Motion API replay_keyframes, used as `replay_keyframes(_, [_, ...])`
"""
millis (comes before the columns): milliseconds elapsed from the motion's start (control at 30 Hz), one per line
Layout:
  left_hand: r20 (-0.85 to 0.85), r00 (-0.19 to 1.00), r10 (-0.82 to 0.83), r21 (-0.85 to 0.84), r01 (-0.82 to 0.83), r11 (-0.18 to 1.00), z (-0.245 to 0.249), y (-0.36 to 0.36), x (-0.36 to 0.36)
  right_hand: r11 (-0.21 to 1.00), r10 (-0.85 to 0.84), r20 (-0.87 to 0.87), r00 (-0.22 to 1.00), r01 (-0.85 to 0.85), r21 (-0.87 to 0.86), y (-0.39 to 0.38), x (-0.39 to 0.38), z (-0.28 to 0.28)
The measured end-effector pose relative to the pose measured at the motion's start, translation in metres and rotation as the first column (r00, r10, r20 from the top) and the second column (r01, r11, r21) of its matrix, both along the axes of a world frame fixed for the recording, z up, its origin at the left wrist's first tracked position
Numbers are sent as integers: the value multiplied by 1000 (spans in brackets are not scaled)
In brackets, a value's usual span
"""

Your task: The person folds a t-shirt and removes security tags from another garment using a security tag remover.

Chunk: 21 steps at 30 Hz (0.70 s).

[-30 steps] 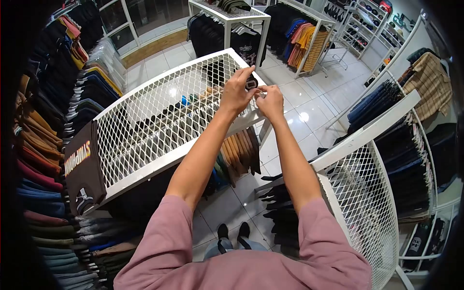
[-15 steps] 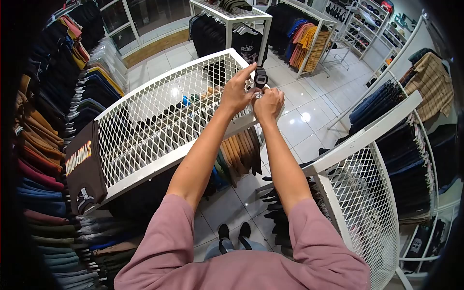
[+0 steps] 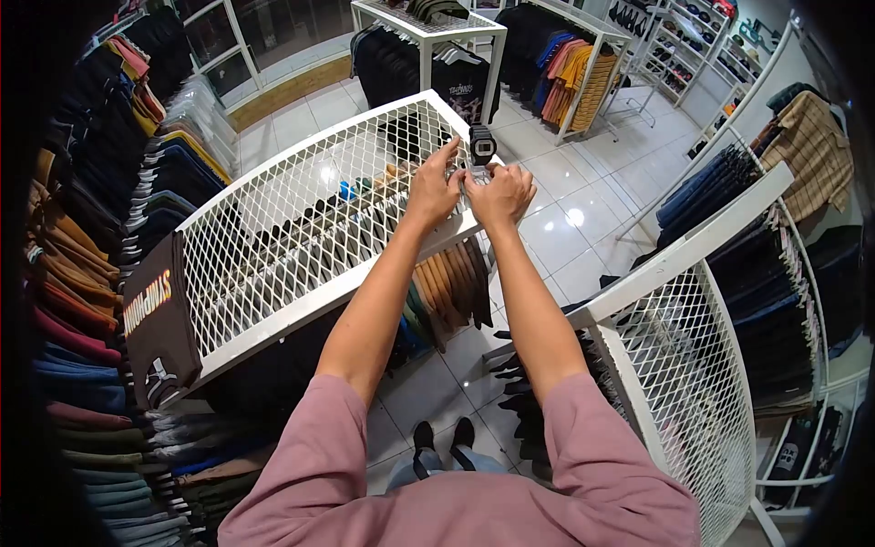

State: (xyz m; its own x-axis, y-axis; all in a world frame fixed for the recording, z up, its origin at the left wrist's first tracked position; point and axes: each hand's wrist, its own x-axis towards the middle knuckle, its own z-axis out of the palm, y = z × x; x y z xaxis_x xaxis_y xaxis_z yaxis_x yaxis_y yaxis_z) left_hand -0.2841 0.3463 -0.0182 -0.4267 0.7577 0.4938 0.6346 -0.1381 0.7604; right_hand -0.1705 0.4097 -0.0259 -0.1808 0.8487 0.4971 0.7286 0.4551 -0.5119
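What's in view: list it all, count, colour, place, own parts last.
Near rack: one, white, centre
Watch: one, black, at near rack's right end
T-shirt: one, dark brown, near rack's left end
Right rack: one, white, lower right
Back racks: at least two, white, top
Plaid shirt: one, tan, right
Hung clothes: many, mixed, all round
Back shelves: count unclear, white, upper right
Floor tiles: many, white, throughout
Left hand: one, bare, beside watch
Right hand: one, bare, beside left
Sleeves: two, pink, bottom
Shoes: two, dark, bottom centre
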Motion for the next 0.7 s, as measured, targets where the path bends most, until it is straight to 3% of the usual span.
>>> replay_keyframes(67, [-68,997,39,-31,-41,999,3,-3,1,999,5,8,1000,-5,-33,-2,1,3])
replay_keyframes(167, [-20,999,29,12,-28,1000,-7,0,-3,1000,3,-2,1000,-3,-31,-3,1,1])
replay_keyframes(267, [-33,997,72,53,-71,996,-3,-20,6,998,33,-67,997,-29,61,-6,11,-9])
replay_keyframes(333, [-10,992,129,100,-128,987,20,-66,40,961,228,-292,929,-166,221,-18,30,-26])
replay_keyframes(400, [-99,980,174,183,-154,971,9,-107,73,948,204,-306,930,-109,300,-53,55,-33])
replay_keyframes(433, [-139,985,101,239,-66,969,-3,-126,87,960,204,-351,914,-116,256,-69,66,-46])
replay_keyframes(533, [-113,992,-54,-5,54,999,-48,-163,113,975,222,-415,882,-207,82,-97,88,-101])
replay_keyframes(567, [-107,993,-56,-16,55,998,-73,-162,110,974,219,-379,899,-222,35,-99,92,-122])
replay_keyframes(633, [21,999,-30,-330,35,943,-118,-156,101,955,218,-362,906,-274,-111,-97,92,-155])
replay_keyframes(667, [28,999,-30,-337,38,941,-134,-151,96,939,216,-356,909,-293,-181,-93,91,-168])
replay_keyframes(700, [-90,994,-63,-398,22,917,-143,-141,89,938,212,-353,911,-291,-188,-88,90,-173])
